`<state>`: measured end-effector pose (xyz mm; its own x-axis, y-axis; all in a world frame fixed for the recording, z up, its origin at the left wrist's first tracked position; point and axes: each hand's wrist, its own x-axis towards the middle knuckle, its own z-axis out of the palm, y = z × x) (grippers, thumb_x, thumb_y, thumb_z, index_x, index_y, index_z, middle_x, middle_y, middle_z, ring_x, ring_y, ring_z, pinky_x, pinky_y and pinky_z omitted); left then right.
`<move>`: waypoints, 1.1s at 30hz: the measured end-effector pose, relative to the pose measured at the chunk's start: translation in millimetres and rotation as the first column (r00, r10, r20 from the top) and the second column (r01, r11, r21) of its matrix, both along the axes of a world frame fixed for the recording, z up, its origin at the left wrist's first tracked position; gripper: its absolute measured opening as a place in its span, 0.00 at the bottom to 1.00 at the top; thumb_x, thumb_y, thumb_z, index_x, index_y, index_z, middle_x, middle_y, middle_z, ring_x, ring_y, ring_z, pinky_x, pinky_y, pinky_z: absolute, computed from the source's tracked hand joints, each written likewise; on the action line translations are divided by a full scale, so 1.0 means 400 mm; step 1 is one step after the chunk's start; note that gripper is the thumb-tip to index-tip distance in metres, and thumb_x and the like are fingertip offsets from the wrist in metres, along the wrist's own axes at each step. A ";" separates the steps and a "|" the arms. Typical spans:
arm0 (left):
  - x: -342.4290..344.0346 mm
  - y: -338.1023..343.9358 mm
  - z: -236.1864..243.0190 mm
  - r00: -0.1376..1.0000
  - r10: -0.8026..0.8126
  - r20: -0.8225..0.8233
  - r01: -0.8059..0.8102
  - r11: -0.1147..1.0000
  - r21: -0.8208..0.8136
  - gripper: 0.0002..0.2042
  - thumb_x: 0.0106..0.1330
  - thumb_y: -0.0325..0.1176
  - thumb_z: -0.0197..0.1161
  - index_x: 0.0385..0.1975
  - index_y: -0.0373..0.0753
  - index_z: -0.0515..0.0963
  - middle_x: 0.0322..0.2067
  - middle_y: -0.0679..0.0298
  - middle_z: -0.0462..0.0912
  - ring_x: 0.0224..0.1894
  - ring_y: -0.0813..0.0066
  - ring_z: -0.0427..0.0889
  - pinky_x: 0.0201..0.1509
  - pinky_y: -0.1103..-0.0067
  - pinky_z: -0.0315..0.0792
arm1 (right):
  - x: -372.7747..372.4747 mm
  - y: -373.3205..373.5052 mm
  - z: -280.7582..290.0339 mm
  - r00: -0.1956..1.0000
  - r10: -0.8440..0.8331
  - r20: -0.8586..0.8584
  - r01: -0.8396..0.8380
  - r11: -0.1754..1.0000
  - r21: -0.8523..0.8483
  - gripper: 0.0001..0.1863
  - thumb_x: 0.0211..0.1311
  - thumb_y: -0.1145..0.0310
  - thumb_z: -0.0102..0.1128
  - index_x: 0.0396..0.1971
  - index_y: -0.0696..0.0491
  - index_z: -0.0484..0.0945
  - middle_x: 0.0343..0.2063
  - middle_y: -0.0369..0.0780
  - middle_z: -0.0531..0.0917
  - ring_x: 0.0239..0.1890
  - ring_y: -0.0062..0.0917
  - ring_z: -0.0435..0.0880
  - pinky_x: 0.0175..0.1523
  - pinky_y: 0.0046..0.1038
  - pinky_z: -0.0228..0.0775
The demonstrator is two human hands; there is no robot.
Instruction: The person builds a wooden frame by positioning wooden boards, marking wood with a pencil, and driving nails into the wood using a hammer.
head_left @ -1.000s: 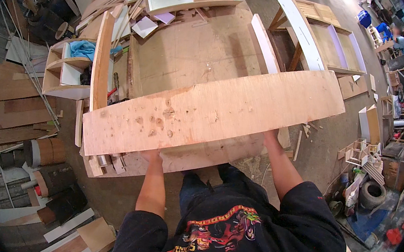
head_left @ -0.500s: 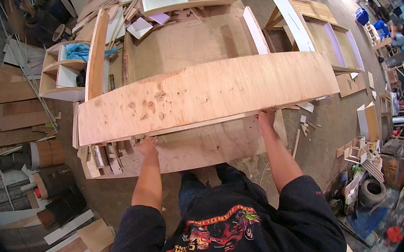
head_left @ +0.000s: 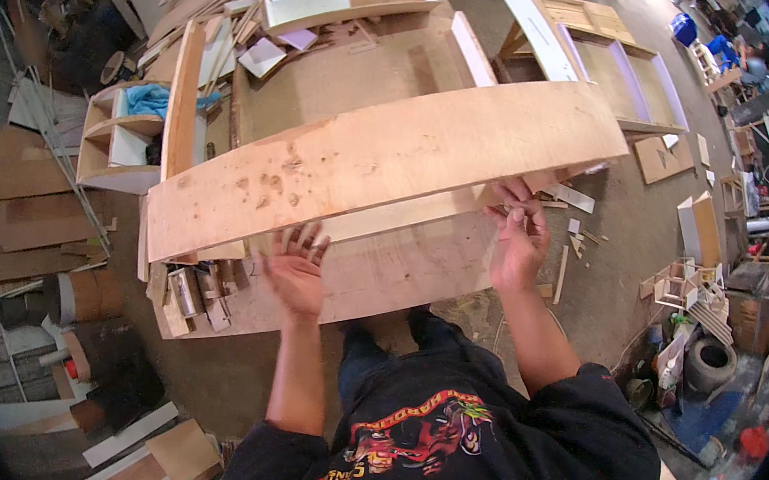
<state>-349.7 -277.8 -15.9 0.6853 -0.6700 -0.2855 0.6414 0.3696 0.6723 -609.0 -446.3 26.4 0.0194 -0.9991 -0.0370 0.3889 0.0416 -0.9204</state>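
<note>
A long plywood panel point(head_left: 383, 172) with a curved far edge and dark knots lies in front of me, topping a shallow frame whose pale inner strip point(head_left: 397, 215) shows below its near edge. My left hand point(head_left: 295, 273) is palm up with fingers spread, its fingertips by the panel's near edge. Close to the panel's right end, my right hand point(head_left: 521, 241) is turned up with loosely bent fingers apart; I see nothing held in it. Beneath is a wide plywood sheet point(head_left: 370, 286), partly hidden by the panel and my arms.
A small shelved wooden box point(head_left: 124, 149) with a blue cloth point(head_left: 146, 99) stands at left, beside an upright board point(head_left: 183, 108). Wood offcuts point(head_left: 263, 54) pile up at the far side. Wooden frames point(head_left: 626, 78) stand far right; a tyre point(head_left: 710, 364) lies at right.
Both hands have come off the panel's near edge and turned palm up, fingers loosened. The panel has shifted slightly left, and its near edge sits higher in view.
</note>
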 end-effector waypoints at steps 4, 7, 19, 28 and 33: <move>0.050 -0.005 0.205 0.999 0.032 0.033 -0.027 0.989 -0.143 0.33 0.71 0.62 0.50 0.65 0.42 0.69 0.56 0.56 0.79 0.57 0.60 0.78 0.58 0.59 0.76 | 0.031 0.015 0.129 0.961 0.118 0.251 -0.088 0.988 -0.129 0.07 0.70 0.69 0.61 0.41 0.55 0.78 0.46 0.37 0.81 0.49 0.22 0.80 0.55 0.36 0.80; 0.072 -0.060 0.216 0.993 0.068 0.093 -0.069 0.998 0.007 0.27 0.71 0.54 0.57 0.61 0.42 0.72 0.55 0.59 0.79 0.55 0.64 0.80 0.56 0.63 0.78 | 0.038 -0.034 0.165 0.966 0.051 0.254 -0.058 0.998 0.017 0.04 0.70 0.70 0.61 0.38 0.55 0.77 0.40 0.36 0.80 0.44 0.20 0.80 0.53 0.36 0.81; -0.015 0.134 0.238 0.979 0.186 0.083 -0.187 0.982 0.006 0.25 0.71 0.41 0.59 0.64 0.35 0.70 0.61 0.55 0.77 0.61 0.58 0.79 0.66 0.63 0.74 | -0.060 0.127 0.178 0.956 0.034 0.292 -0.024 0.999 -0.037 0.02 0.70 0.73 0.60 0.38 0.55 0.78 0.36 0.35 0.82 0.40 0.21 0.81 0.52 0.36 0.80; -0.166 0.440 -0.086 0.997 0.037 -0.072 -0.024 0.984 0.177 0.23 0.73 0.41 0.58 0.63 0.36 0.70 0.58 0.60 0.77 0.55 0.66 0.79 0.55 0.72 0.78 | -0.208 0.386 -0.160 0.966 0.016 0.260 -0.064 0.982 0.180 0.03 0.70 0.71 0.61 0.37 0.54 0.78 0.39 0.37 0.84 0.46 0.28 0.84 0.58 0.40 0.77; -0.124 0.448 -0.327 0.967 0.051 -0.249 0.018 0.963 0.267 0.21 0.74 0.39 0.58 0.62 0.36 0.71 0.57 0.59 0.75 0.57 0.65 0.75 0.64 0.69 0.72 | -0.181 0.381 -0.466 0.988 0.029 0.155 -0.076 0.949 0.307 0.04 0.70 0.72 0.60 0.38 0.56 0.78 0.39 0.38 0.82 0.43 0.26 0.83 0.56 0.37 0.79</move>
<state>-399.2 -98.4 -146.8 0.5787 -0.5353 -0.6153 0.7972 0.2121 0.5652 -681.5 -294.0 -159.9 0.0998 -0.9355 -0.3388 0.5081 0.3407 -0.7911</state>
